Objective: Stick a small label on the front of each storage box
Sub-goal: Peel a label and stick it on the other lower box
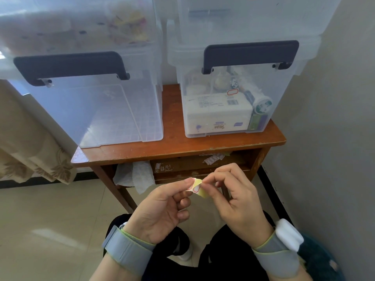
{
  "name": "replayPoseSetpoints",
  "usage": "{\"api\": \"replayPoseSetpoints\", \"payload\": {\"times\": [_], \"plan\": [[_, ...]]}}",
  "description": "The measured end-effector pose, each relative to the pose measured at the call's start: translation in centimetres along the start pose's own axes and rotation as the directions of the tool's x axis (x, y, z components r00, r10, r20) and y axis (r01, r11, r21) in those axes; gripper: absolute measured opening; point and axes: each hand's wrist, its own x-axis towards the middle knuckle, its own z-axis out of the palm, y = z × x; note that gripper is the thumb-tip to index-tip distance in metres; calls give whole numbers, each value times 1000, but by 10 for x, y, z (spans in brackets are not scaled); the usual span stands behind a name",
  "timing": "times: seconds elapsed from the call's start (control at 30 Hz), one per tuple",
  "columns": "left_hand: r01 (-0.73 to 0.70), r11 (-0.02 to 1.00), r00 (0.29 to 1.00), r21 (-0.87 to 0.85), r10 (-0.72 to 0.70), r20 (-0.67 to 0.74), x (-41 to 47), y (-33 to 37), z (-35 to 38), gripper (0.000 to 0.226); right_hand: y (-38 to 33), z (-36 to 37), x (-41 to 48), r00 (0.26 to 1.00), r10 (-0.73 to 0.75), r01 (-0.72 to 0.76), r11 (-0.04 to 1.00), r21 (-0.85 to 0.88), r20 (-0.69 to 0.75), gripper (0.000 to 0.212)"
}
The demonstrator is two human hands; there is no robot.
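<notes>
Two clear boxes stand side by side on the worktop (174, 147), fronts turned toward the person so a label can be pressed on without reaching round; more boxes are stacked on top of them. The right box (229, 110), full of packets, already carries a red-edged label (232, 91) high on its front. The left box (105, 110) looks empty and shows no label that I can see, so it is probably next. A spare sheet of labels (213, 158) lies in the shelf under the worktop, within easy reach.

Low and near the body, both hands meet over the lap. The left hand (162, 207) pinches a small strip (195, 187) of yellow backing with red-edged labels, steadying it. The right hand (237, 201) has thumb and forefinger closed on the strip's right edge, seemingly picking at a label's corner to peel it. Holding the strip this near likely helps with such fine work.
</notes>
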Motion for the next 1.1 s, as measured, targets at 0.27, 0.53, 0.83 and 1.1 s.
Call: {"api": "replayPoseSetpoints", "payload": {"times": [0.27, 0.53, 0.83, 1.1], "plan": [[-175, 982, 983, 71, 178, -37, 4, 5, -15, 13, -15, -3, 19, 994, 109, -109, 986, 126, 10, 6], [-521, 689, 730, 503, 665, -154, -7, 30, -49, 17, -37, 19, 80, 969, 201, -227, 952, 203, 140, 5], [-383, 139, 327, 913, 945, -6, 10, 64, -104, 18, -49, 83, 143, 964, 227, -254, 941, 221, 141, 10], [-90, -212, 140, 973, 965, 223, 31, 97, -133, 67, -68, 139, 183, 974, 218, -225, 957, 185, 60, 11]]}}
